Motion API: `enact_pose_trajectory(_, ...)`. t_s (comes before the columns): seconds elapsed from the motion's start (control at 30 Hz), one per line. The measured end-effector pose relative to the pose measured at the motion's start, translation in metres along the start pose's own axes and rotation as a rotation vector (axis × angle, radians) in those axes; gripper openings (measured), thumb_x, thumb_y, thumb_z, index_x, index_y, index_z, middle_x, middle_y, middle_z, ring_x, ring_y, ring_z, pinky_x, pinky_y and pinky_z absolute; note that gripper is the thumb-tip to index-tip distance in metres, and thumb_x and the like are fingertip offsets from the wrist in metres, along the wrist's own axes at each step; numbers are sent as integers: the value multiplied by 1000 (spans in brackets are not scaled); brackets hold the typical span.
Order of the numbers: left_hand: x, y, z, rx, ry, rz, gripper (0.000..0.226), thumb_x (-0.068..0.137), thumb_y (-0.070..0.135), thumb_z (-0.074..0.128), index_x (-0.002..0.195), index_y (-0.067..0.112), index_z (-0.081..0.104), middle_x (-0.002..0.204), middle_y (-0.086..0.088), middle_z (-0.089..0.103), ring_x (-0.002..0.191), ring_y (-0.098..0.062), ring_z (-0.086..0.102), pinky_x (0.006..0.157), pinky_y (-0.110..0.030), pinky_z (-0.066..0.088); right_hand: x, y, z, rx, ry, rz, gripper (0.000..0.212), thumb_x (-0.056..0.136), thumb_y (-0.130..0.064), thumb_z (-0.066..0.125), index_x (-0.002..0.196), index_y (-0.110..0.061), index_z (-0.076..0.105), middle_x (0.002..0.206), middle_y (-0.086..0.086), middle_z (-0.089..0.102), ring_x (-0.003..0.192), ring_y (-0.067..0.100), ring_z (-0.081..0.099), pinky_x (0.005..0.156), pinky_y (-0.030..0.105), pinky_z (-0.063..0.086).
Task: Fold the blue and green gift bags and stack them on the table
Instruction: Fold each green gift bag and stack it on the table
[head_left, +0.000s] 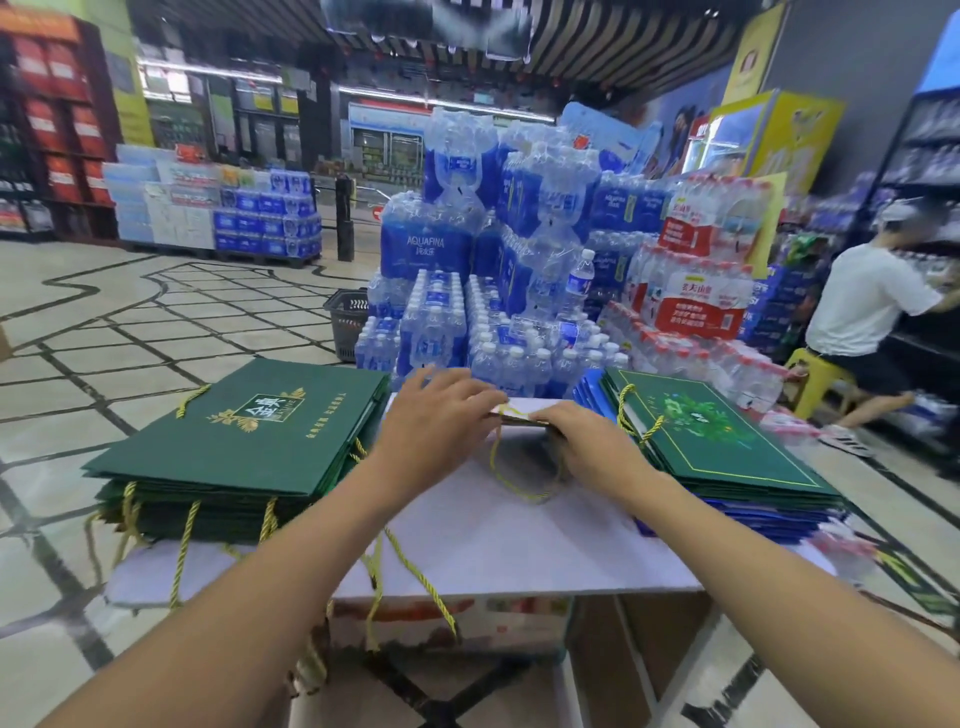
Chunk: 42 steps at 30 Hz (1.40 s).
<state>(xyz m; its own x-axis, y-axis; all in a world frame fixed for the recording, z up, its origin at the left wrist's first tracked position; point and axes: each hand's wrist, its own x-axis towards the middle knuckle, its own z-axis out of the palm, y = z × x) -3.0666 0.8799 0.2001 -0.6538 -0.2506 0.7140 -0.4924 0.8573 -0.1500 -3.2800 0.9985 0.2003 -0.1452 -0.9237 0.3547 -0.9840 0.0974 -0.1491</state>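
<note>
Gift bag (522, 415), seen edge-on at the middle of the table (493, 551), gold cord handle (519, 486) looping toward me. My left hand (436, 415) and right hand (587, 441) both pinch its upper edge. Green stack (244, 441) on my left; green-over-blue stack (727, 452) on my right.

Shop floor, stacked bottled-water packs (483, 249), stocked shelves (57, 119), drinks fridge (727, 140)

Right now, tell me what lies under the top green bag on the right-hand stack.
Under the top green bag show edges of more green bags, then blue bags sticking out below. Their faces and number are covered, and so is the table beneath them.
</note>
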Motion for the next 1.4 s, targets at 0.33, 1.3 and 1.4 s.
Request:
enact_pose_trajectory(0.33,34,-9,-42,-59,152,-90,56,100,34,58,152,23,45,160,-5,42,150,-29,36,119,-50,34,10,-27,-57,606,293,305,47,101,-22,61,144,-20,44,121,-8,61,108,13,59,95,39,50)
enact_pose_trajectory(1.3,24,28,113,-330,-738,-77,46,111,46,24,156,54,25,172,6,14,159,-23,4,125,-62,5,-67,-36,72,-124,-358,176,78,91,-83,10,160,-46,10,172,-4,5,158,25,-4,127,52,-2)
enact_pose_trajectory(1.4,41,30,131,-360,-755,-62,46,112,45,24,157,54,23,172,7,10,160,-22,3,125,-63,2,-66,-35,74,-118,-339,178,78,90,-82,11,160,-46,10,172,-3,5,158,24,-4,126,52,-2)
